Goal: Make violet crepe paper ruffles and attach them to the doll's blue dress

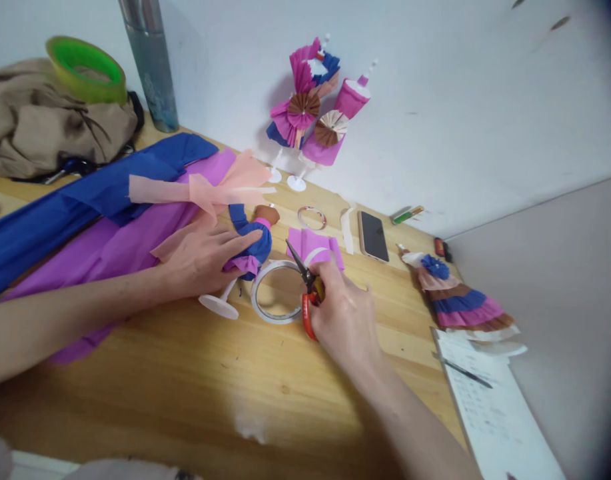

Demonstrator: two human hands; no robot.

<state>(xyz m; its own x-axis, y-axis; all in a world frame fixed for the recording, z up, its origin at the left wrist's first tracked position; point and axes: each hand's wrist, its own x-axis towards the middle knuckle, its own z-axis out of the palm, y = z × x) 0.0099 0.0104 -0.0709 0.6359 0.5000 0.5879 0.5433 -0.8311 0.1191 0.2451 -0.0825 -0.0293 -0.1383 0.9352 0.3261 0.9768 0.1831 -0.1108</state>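
Observation:
My left hand point(198, 260) is closed around a small paper-dressed form point(259, 248), mostly blue with purple trim and a brown top. Its white round base point(219, 307) tilts sideways just above or on the table. In my right hand point(342, 310) is a pair of scissors point(308, 319) with red handles, blades pointing up and left. A curled white strip point(317, 253) shows beside my right fingers; whether they pinch it I cannot tell. Between the hands lies a roll of white tape point(258, 305). Behind the scissors rests a piece of purple crepe paper point(300, 241).
Blue crepe paper point(110, 190), purple sheets point(120, 250) and peach paper point(210, 190) cover the left side. Two decorated stands point(330, 143) lean near the wall. A phone point(373, 237), a layered paper dress point(468, 307), a notebook point(495, 420) and a bottle point(152, 73) surround the workspace.

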